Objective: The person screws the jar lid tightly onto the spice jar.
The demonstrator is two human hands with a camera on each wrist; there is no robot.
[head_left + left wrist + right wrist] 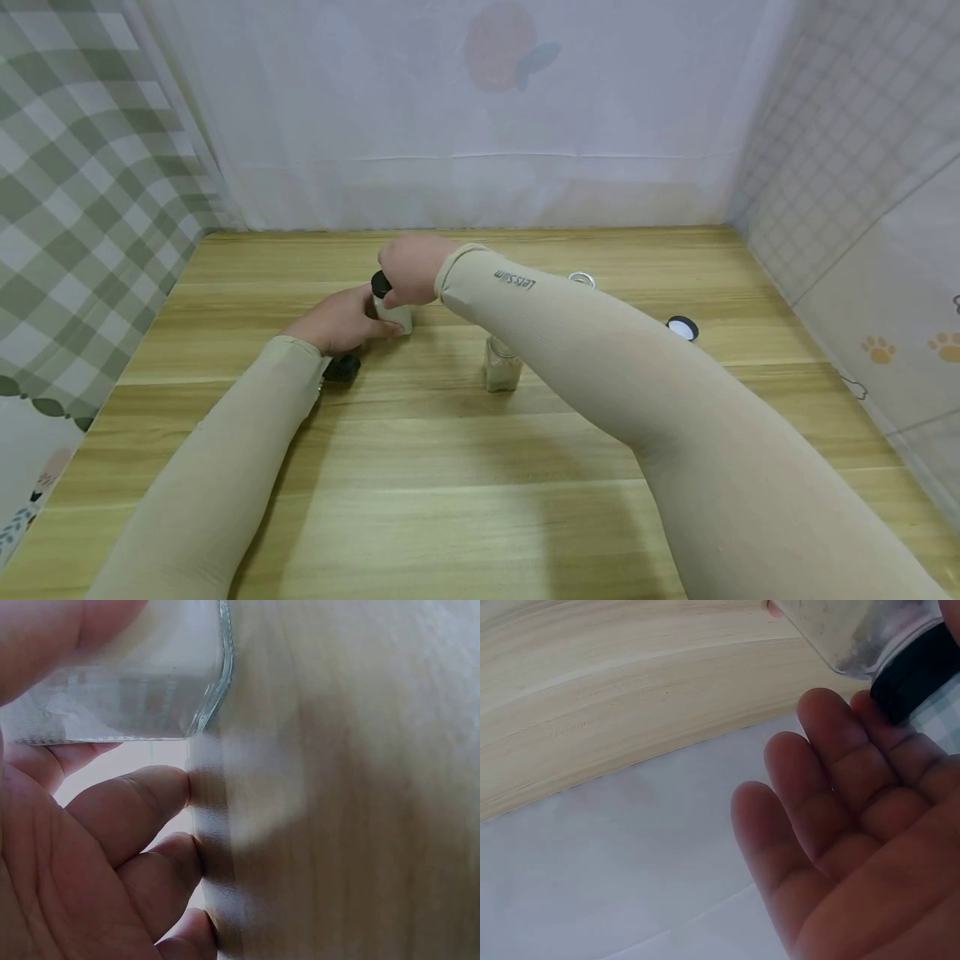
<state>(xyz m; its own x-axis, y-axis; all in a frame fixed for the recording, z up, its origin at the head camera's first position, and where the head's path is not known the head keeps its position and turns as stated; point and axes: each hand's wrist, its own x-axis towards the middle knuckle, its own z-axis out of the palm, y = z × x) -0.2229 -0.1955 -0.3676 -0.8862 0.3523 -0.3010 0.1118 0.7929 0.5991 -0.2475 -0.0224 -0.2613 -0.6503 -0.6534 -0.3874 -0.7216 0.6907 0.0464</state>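
A small square glass jar (395,315) stands at the back left of the table, with a black lid (381,284) on its mouth. My left hand (337,321) grips the jar low down between thumb and fingers. In the left wrist view the jar's clear base (142,705) shows, and the other fingers (142,802) curl beside it near the wood. From above, my right hand (416,265) pinches the lid between thumb and index finger. Its remaining fingers (825,780) extend loosely past the lid in the right wrist view.
A second glass jar (501,373), without a lid, is at mid-table, partly behind the right sleeve. Beyond that sleeve shows a round jar rim (581,278). A loose black lid (682,327), white inside facing up, lies at the right. Curtains (480,183) border the wooden table (420,500).
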